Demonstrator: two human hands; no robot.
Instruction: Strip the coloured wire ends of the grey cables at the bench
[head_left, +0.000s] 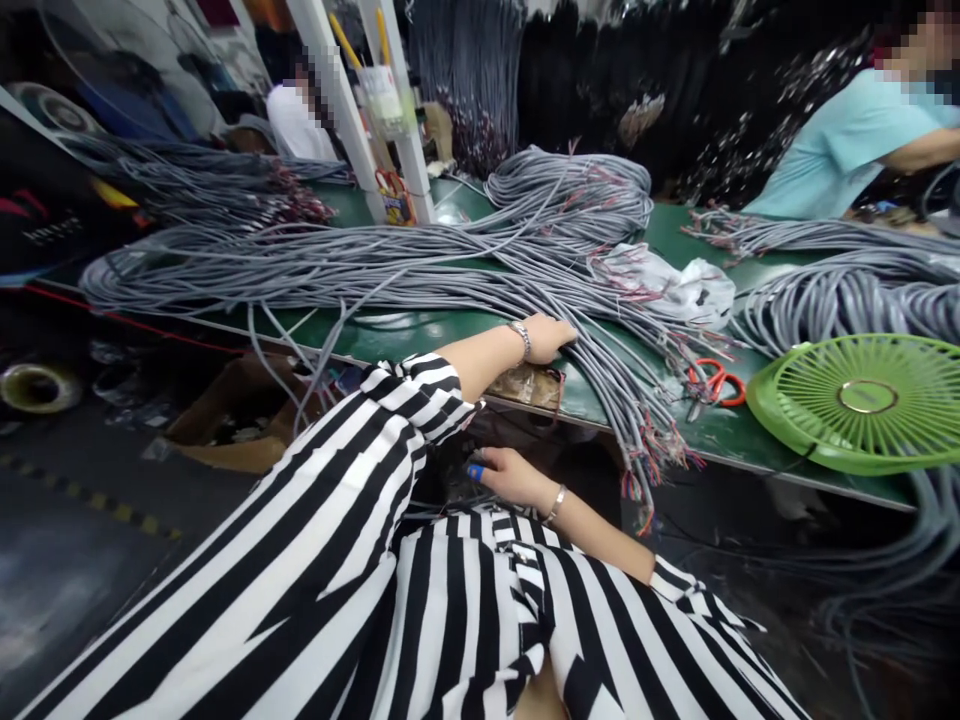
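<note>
My left hand [546,338] reaches over the bench edge to a long bundle of grey cables [600,345], its fingers closed at the near side of the bundle. How many cables lie in its grasp is hidden. Frayed ends with thin coloured wires [645,465] hang past the bench edge. Lower down, in front of my striped shirt, my right hand [514,475] is held with curled fingers and a blue wrap on one fingertip. Whatever it pinches is too dark to make out. Beneath my left wrist lies a brown, shiny patch of tape or cardboard [529,385].
Orange-handled scissors [716,385] and a green fan [862,400] are to the right on the green bench [450,335]. Behind the bundle sit a crumpled plastic bag [690,285] and coiled cables [577,185]. A cardboard box [232,420] stands below. Two people work across the bench.
</note>
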